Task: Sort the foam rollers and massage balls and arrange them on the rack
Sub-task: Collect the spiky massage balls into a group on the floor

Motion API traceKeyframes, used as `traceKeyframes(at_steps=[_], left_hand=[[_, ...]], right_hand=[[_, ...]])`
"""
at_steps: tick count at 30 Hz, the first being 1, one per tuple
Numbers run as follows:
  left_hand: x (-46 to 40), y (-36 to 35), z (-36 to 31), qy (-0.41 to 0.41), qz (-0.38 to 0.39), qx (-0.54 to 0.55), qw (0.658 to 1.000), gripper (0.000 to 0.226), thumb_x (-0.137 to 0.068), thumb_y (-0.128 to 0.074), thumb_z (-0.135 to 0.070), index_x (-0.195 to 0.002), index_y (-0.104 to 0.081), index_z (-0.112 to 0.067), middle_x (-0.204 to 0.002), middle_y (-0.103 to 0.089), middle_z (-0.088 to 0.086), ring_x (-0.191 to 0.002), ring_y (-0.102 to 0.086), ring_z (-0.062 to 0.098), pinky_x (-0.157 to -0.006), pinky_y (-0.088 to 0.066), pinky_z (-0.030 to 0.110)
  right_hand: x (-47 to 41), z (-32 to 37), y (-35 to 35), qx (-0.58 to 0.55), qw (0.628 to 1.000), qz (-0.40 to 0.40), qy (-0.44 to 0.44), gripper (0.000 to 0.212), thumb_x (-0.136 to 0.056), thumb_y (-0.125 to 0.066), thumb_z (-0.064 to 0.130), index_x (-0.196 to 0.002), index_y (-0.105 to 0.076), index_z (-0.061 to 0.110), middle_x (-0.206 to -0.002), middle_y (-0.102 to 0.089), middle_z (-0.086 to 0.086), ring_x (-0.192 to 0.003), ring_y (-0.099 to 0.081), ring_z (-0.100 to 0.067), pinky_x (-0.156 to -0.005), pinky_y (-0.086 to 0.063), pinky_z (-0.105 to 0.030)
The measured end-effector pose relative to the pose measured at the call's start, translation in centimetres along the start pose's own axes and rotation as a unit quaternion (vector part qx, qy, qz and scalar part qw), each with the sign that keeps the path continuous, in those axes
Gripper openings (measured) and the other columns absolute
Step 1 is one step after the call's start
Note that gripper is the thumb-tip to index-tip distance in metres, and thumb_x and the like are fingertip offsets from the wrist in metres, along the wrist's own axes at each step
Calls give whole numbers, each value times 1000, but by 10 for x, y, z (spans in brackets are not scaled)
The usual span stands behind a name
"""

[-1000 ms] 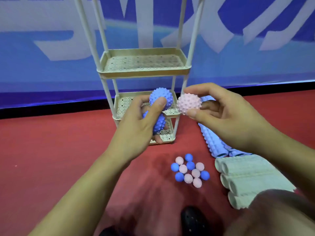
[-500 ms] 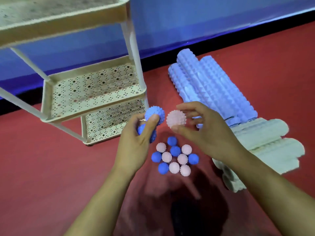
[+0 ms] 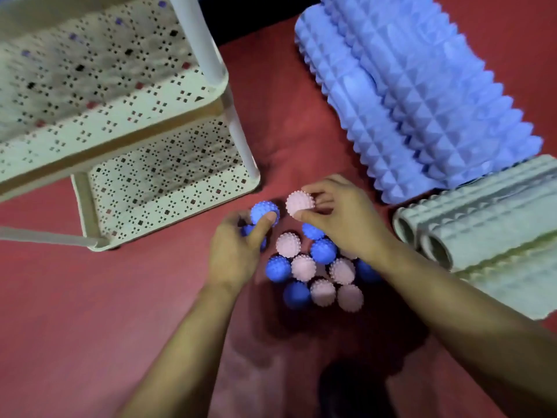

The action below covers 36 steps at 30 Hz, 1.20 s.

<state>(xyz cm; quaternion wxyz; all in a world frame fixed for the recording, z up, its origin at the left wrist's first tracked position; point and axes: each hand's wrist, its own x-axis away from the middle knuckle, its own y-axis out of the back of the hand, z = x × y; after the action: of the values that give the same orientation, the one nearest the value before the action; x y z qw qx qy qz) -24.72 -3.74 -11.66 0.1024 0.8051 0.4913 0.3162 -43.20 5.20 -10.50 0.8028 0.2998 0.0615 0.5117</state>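
Observation:
My left hand [image 3: 238, 251] grips two blue spiky massage balls [image 3: 263, 211], one above the other, the lower one mostly hidden by my fingers. My right hand [image 3: 340, 218] pinches a pink spiky ball [image 3: 299, 203] just beside them. Both hands hover over a cluster of several blue and pink spiky balls [image 3: 319, 273] on the red floor. The cream perforated rack [image 3: 168, 173] stands at the upper left, its shelves bare. Blue ridged foam rollers [image 3: 422, 110] lie at the upper right, pale green rollers [image 3: 488, 218] below them.
Red carpet floor [image 3: 75, 312] spreads to the left and front. A rack leg [image 3: 241, 140] stands close to my left hand. A dark shoe [image 3: 352, 390] shows at the bottom edge.
My view has dropped and moved closer to the floor. Both hands, still holding their balls, have come down from in front of the rack to just above the ball cluster.

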Motion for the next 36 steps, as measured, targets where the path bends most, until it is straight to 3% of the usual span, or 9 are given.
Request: traceKeyframes(at_steps=[4, 9, 14, 21, 24, 28, 30, 32, 36], left_hand=[[-10, -16, 26, 25, -3, -20, 999, 25, -92, -76, -40, -93, -66, -18, -67, -65, -12, -52, -59, -8, -59, -45, 7], [-14, -24, 49, 46, -3, -28, 999, 36, -93, -74, -44, -111, -69, -14, -82, -69, -13, -68, -61, -13, -61, -41, 2], [-16, -22, 51, 18, 17, -76, 997, 48, -85, -78, -53, -123, -65, -26, -115, -70, -5, -84, -64, 1, -81, -42, 15], [-8, -13, 37, -45, -13, -85, 995, 40, -89, -73, -54, -121, -70, -29, -111, -63, -5, -100, -62, 7, -96, -48, 28], [-4, -11, 18, -63, -35, -5, 997, 45, -86, -71, -58, -119, -67, -28, -103, -66, -6, -95, -61, 4, -90, -50, 27], [-1, -12, -8, -40, -1, 79, 996, 49, -86, -74, -58, -120, -62, -26, -98, -70, -5, -90, -70, 14, -81, -58, 34], [2, -15, -19, -36, 3, 120, 992, 39, -93, -73, -41, -120, -61, -15, -91, -69, -3, -79, -69, 3, -69, -58, 24], [3, -19, -27, -36, 9, 151, 988, 38, -94, -68, -41, -119, -61, -13, -87, -69, -8, -76, -70, 8, -63, -60, 30], [-4, -29, -19, -42, 7, 85, 995, 29, -102, -58, -47, -111, -63, -20, -98, -70, -12, -87, -66, -1, -85, -54, 24]], right_hand=[[-20, -17, -28, 116, 992, 51, 5, 40, -82, -83, 36, -118, -73, 21, -114, -67, 4, -103, -66, -20, -97, -52, -40], [-27, -24, -42, 175, 980, 97, -22, 36, -84, -77, 40, -116, -69, 23, -116, -65, 3, -109, -62, -19, -94, -48, -34], [-28, -23, -36, 193, 973, 128, -8, 48, -81, -79, 37, -125, -65, 23, -120, -65, 1, -112, -64, -22, -99, -49, -40], [-27, -15, -27, 176, 972, 138, 72, 49, -90, -63, 47, -136, -61, 32, -135, -61, 8, -125, -56, -21, -108, -43, -44], [-26, -6, -27, 132, 960, 199, 144, 48, -88, -74, 36, -135, -64, 30, -132, -65, 13, -124, -57, -9, -107, -44, -31], [-19, 1, -13, 25, 975, 185, 124, 24, -86, -83, 20, -102, -66, 27, -96, -66, 30, -97, -62, 7, -85, -45, -15], [-13, 4, -3, -39, 974, 206, 85, 28, -84, -86, 19, -103, -66, 18, -101, -72, 19, -99, -68, 1, -89, -50, -18], [-9, 8, 2, -71, 973, 209, 69, 36, -81, -88, 16, -109, -66, 9, -103, -75, 5, -99, -71, -6, -96, -53, -24], [-10, -2, 14, -57, 988, 143, 31, 34, -82, -87, 16, -111, -68, 17, -107, -75, 4, -100, -71, -13, -98, -54, -27]])
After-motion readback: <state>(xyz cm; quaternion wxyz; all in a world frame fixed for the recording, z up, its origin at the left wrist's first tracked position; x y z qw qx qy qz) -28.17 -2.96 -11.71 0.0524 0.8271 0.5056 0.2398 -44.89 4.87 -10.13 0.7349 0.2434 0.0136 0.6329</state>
